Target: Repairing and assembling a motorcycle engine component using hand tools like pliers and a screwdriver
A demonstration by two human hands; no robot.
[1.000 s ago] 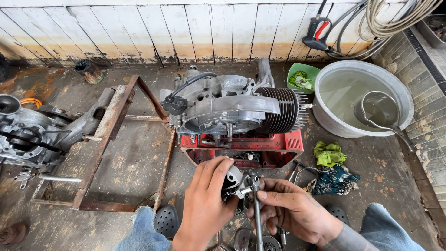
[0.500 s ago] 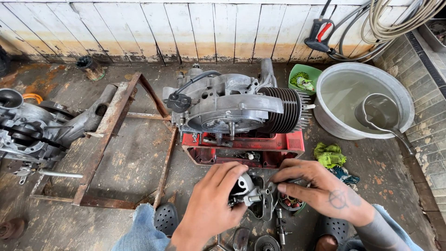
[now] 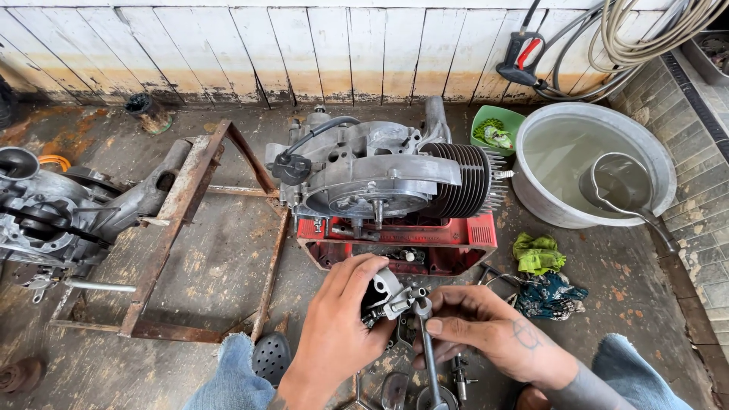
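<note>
two hands work low in the view. the left hand (image 3: 338, 326) is curled around a small silver cast-metal part (image 3: 383, 294), fingers wrapped over its top so that most of it is hidden; only a pale rounded corner and a short stub show. the right hand (image 3: 486, 330) pinches the upper shaft of a slim steel wrench (image 3: 427, 342) between thumb and forefinger, the tool's head touching the small part; its lower end runs down to the bottom edge among dark round bits too blurred to name.

just beyond the hands stands one large grey aluminium engine (image 3: 380, 171) with a ribbed, finned cylinder, sitting on one red metal box stand (image 3: 456, 235) — a black rubber cap and cable hang at the engine's left side. a second, dirtier grey engine casing (image 3: 53, 209) lies at the left, cut off by the frame. between the two rests one rusty angle-iron frame (image 3: 175, 228), flaking and brown.

to the right there is one wide round metal basin of cloudy water (image 3: 547, 197) with one dented metal ladle (image 3: 619, 182) leaning inside, its handle reaching over the rim. one small green plastic tub (image 3: 486, 115) sits beside the basin. two rags lie near the stand — a yellow-green crumpled cloth (image 3: 538, 253) and a dark blue patterned cloth (image 3: 554, 294), touching. coiled beige hoses (image 3: 645, 38) and one red-and-black spray trigger (image 3: 520, 57) hang against the stained white plank wall (image 3: 228, 45). two blue-jeaned knees (image 3: 228, 372) show at the bottom, partly cut off.
</note>
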